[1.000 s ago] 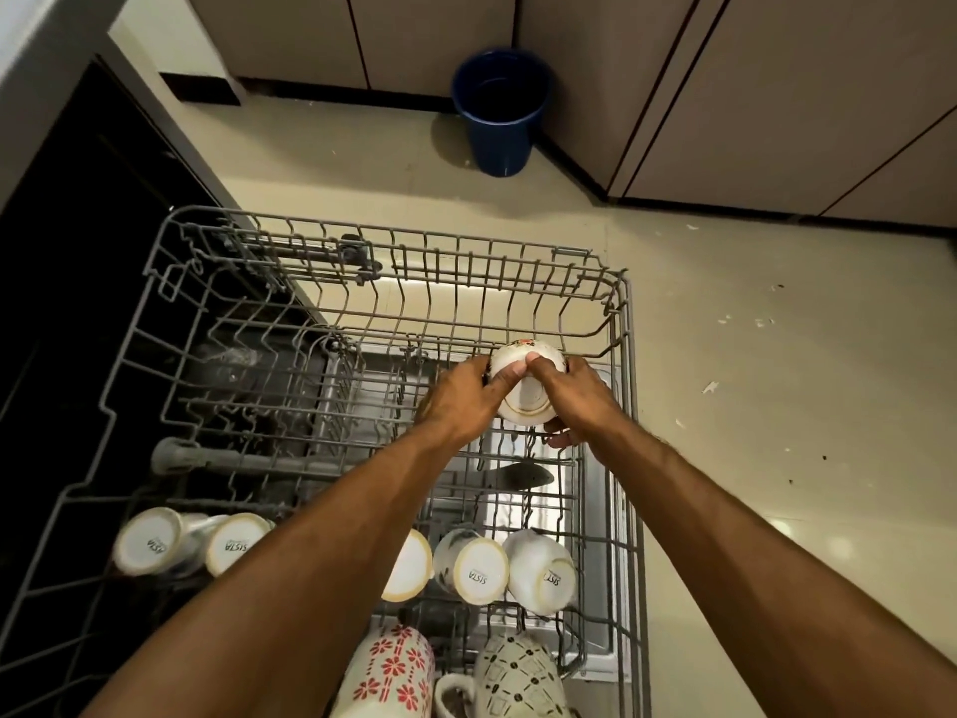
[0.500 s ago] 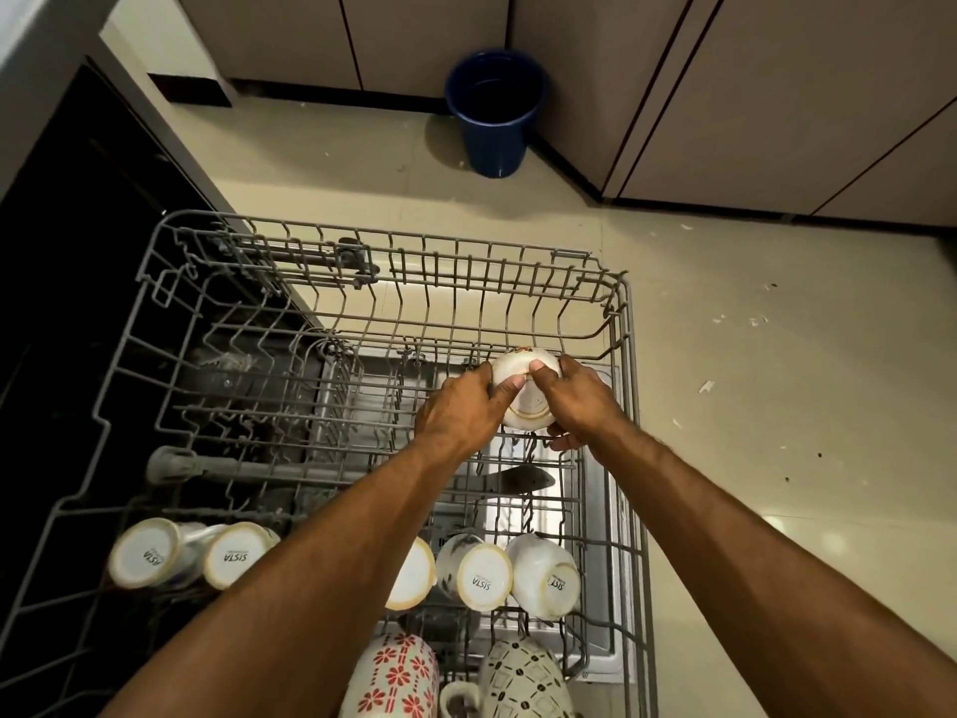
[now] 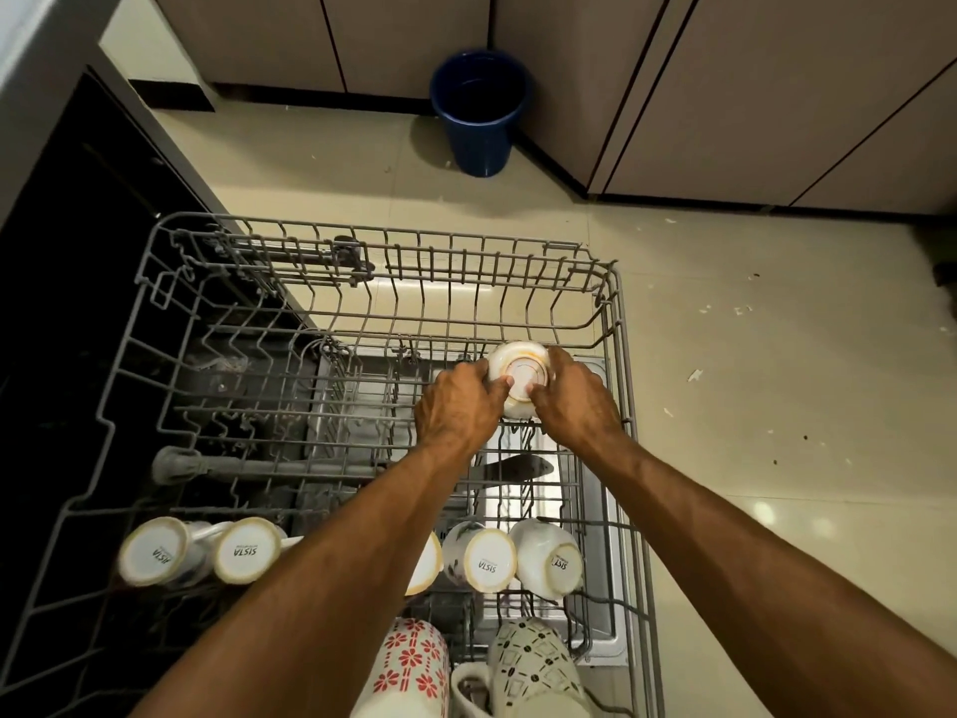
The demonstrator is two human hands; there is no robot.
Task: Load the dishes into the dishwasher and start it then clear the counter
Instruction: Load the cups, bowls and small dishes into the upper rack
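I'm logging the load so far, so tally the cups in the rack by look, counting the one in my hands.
White cups with printed bases: 5
White cup held in both hands: 1
Red-flowered mug: 1
Black-patterned mug: 1
Total: 8

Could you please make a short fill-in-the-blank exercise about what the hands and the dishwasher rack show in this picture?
1. Both hands, left hand and right hand, hold one white cup with its base turned ____.
2. The bucket standing on the floor by the cabinets is ____ in colour.
3. The mug with flowers at the near end of the rack has a ____ pattern.

Missing words: up; blue; red
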